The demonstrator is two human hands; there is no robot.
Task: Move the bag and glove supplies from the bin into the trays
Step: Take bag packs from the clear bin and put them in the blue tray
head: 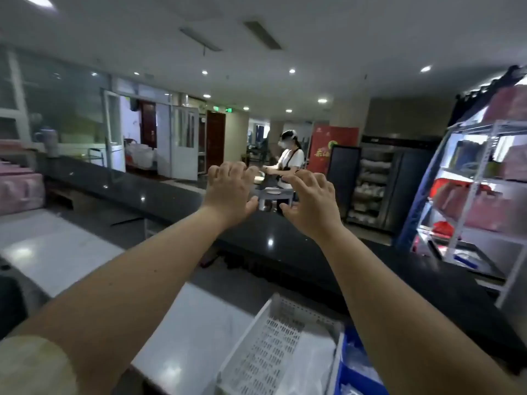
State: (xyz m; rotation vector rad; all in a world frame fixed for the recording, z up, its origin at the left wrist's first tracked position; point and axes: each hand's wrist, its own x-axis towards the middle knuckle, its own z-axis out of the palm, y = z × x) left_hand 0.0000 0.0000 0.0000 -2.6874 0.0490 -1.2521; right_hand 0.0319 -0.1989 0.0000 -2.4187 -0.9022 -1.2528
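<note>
Both my arms are stretched out in front of me, raised well above the work surface. My left hand point(229, 192) and my right hand point(312, 203) are side by side, backs toward me, fingers spread and curled, holding nothing. A white perforated tray point(273, 346) lies at the bottom middle with a clear plastic bag point(313, 354) lying in its right part. Right of it stands a blue bin point(349, 374) with clear plastic packets inside, partly cut off by the frame edge.
A long dark counter point(171, 195) runs across the middle. The light grey table point(182, 332) holds the tray. A white metal shelf rack point(479, 195) with red and pink goods stands at right. Another person point(289, 163) works at a far table.
</note>
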